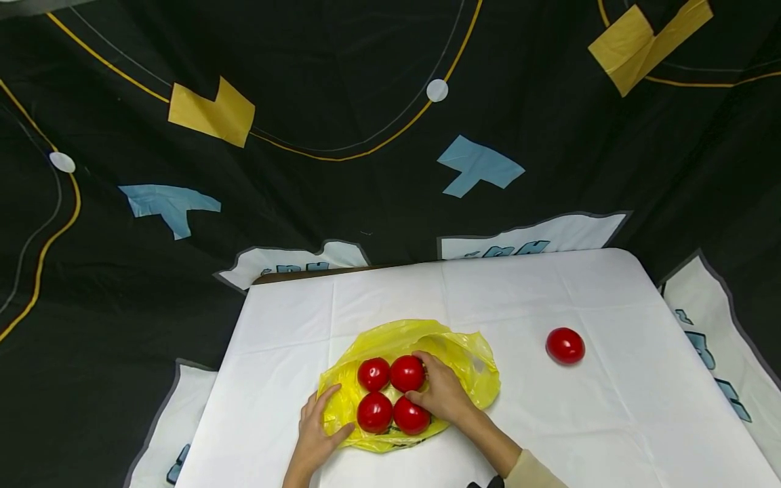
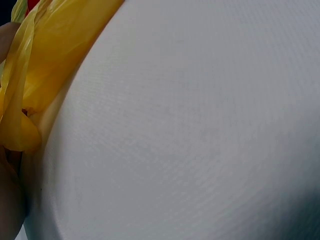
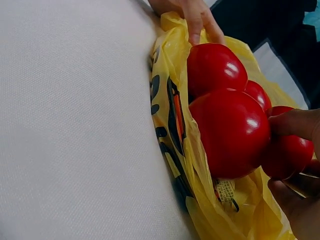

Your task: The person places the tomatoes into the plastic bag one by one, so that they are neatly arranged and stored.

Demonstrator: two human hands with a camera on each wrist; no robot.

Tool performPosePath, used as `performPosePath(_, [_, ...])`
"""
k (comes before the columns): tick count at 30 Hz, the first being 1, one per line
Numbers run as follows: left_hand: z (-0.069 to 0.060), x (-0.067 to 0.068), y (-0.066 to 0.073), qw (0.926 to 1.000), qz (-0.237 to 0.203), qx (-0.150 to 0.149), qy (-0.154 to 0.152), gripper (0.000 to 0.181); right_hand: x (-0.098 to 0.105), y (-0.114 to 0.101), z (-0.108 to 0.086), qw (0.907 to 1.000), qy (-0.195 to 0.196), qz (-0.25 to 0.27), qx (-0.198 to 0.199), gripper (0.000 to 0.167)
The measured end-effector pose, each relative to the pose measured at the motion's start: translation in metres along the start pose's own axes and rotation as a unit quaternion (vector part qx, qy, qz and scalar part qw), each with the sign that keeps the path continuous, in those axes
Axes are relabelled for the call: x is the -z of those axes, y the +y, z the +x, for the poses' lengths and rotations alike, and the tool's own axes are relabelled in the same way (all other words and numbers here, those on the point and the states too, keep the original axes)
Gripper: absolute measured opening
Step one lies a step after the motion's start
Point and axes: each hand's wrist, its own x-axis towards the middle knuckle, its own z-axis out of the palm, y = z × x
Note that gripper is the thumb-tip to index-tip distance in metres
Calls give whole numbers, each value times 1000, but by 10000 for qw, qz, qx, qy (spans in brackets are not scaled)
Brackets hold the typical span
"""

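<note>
A yellow plastic bag (image 1: 476,366) lies spread with its mouth open on the white table. Several glossy red tomatoes sit clustered in it, among them a lower-left tomato (image 1: 375,413) and an upper-left tomato (image 1: 373,374). My right hand (image 1: 448,393) grips the upper-right tomato (image 1: 405,373) between thumb and fingers; in the right wrist view that tomato (image 3: 287,155) is partly behind another. My left hand (image 1: 317,430) holds the bag's left edge, fingers over the rim. The left wrist view shows bunched yellow plastic (image 2: 60,55) by that hand, whose fingers are mostly cut off.
One more tomato (image 1: 565,346) lies apart on the white tablecloth (image 1: 549,420), right of the bag. Behind the table hangs a dark cloth (image 1: 342,203) with yellow and blue shapes. The table's far edge runs below it.
</note>
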Motion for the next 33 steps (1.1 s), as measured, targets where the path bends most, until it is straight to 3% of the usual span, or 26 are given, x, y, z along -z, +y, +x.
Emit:
performPosePath(8, [-2,0,-1,9998,70,-142,75,76,-4,0,2,9999,-88,-36,-102,70])
performPosePath(18, [0,0,-1,10000,30,12,21,76,-6,1,6,9997,-211,-49,-149,70])
performPosePath(33, [-1,-1,0,10000,-18,-13,36,77,-8,5,5,9988,-394,49,-293,70])
